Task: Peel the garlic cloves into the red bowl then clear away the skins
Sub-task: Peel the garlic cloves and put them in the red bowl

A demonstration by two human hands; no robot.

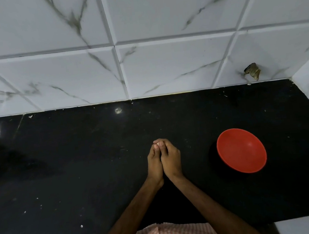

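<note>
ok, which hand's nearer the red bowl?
Right. The right hand sits just left of the bowl in view, pressed against the left hand, which is farther on the far side. Both pinch a garlic clove.

Open counter (78,163) around lone red bowl (241,150)

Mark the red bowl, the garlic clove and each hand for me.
red bowl (241,150): head view, inner wall.
garlic clove (158,145): head view, pale bit showing between fingertips.
left hand (154,164): head view, back of hand.
right hand (171,160): head view, back of hand.
</note>
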